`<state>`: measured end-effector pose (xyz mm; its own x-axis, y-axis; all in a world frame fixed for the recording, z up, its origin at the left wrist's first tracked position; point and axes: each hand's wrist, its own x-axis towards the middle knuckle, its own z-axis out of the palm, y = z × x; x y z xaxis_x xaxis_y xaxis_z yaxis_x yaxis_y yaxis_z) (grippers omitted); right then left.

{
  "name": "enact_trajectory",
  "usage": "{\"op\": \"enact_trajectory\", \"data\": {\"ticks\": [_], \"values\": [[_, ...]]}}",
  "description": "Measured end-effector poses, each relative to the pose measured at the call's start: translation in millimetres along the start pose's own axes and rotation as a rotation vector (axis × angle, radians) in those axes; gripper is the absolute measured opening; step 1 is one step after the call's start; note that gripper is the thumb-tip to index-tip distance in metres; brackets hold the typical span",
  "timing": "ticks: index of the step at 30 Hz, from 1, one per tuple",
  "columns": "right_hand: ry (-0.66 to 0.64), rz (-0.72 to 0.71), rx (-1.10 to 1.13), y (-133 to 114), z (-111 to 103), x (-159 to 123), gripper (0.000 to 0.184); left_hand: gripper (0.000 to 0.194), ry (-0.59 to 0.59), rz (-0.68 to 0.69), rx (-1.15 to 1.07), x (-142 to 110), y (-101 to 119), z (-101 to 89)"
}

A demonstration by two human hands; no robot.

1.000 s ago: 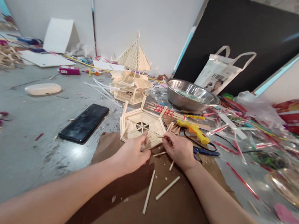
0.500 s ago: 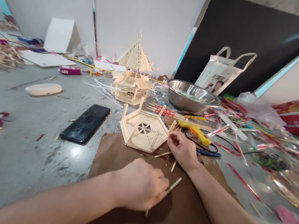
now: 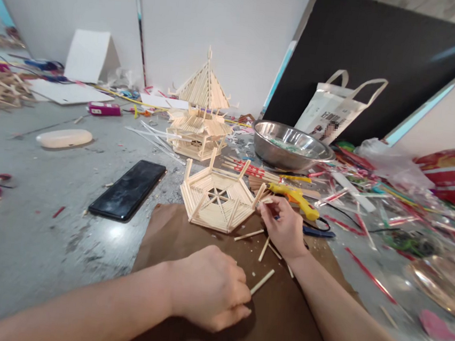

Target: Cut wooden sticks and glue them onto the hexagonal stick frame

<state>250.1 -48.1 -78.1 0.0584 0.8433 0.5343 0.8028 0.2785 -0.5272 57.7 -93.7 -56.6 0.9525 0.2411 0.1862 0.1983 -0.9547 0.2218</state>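
Observation:
A hexagonal frame of wooden sticks (image 3: 219, 199) lies on the far edge of a brown paper sheet (image 3: 277, 325). My right hand (image 3: 284, 227) pinches a thin stick at the frame's right corner. My left hand (image 3: 210, 287) is closed low on the brown paper, fingers curled over a loose wooden stick (image 3: 262, 282) whose end pokes out to the right. Other short sticks (image 3: 248, 235) lie between the two hands.
A finished stick pagoda (image 3: 201, 111) stands behind the frame. A black phone (image 3: 128, 189) lies to the left, a yellow glue gun (image 3: 295, 197) and a steel bowl (image 3: 292, 144) to the right. Wrappers and sticks litter the right side; a white bag (image 3: 338, 109) leans on a black board.
My left hand left the hexagonal frame, drew back toward me and closed over a loose stick on the brown paper. My right hand stayed at the frame's right corner.

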Motion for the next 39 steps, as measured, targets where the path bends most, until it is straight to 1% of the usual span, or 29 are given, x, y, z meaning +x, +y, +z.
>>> {"op": "enact_trajectory", "data": {"ticks": [5, 10, 12, 14, 16, 19, 21, 23, 26, 29, 35, 37, 39], "values": [[-0.015, 0.095, 0.122, 4, 1, 3, 0.018, 0.024, -0.003, -0.076, -0.017, 1, -7, -0.4], [-0.109, 0.141, 0.354, 9, 7, 3, 0.022, 0.023, -0.029, -0.132, -0.021, 2, -10, -1.4], [-0.140, 0.156, 0.402, 8, 8, 3, 0.024, 0.025, -0.030, -0.158, -0.025, 3, -10, -1.2], [-0.172, 0.176, 0.402, 6, 7, 2, 0.022, 0.027, -0.025, -0.211, -0.026, 4, -11, -1.0], [-0.197, 0.176, 0.372, 4, 4, 1, 0.017, 0.029, -0.015, -0.303, -0.015, 5, -13, -1.2], [-0.215, 0.134, 0.315, 0, 1, -2, 0.012, 0.031, 0.002, -0.521, 0.027, 4, -18, -3.9], [-0.245, 0.106, 0.310, -3, -1, -6, 0.010, 0.032, -0.005, -0.666, 0.067, 3, -20, -7.3], [-0.291, 0.086, 0.336, -8, -3, -9, 0.009, 0.033, -0.032, -0.754, 0.114, 1, -21, -11.0], [-0.347, 0.047, 0.374, -17, -6, -11, 0.009, 0.034, -0.078, -0.775, 0.186, -2, -21, -15.8], [-0.368, 0.002, 0.378, -22, -8, -10, 0.008, 0.034, -0.142, -0.781, 0.222, -5, -22, -19.5], [-0.391, -0.039, 0.345, -22, -10, -9, 0.007, 0.036, -0.283, -0.867, 0.185, -15, -30, -28.4], [-0.401, -0.041, 0.350, -21, -9, -9, 0.007, 0.036, -0.303, -0.893, 0.187, -18, -36, -30.1], [-0.406, -0.047, 0.354, -21, -9, -9, 0.007, 0.036, -0.290, -0.915, 0.208, -21, -41, -30.1]]}}
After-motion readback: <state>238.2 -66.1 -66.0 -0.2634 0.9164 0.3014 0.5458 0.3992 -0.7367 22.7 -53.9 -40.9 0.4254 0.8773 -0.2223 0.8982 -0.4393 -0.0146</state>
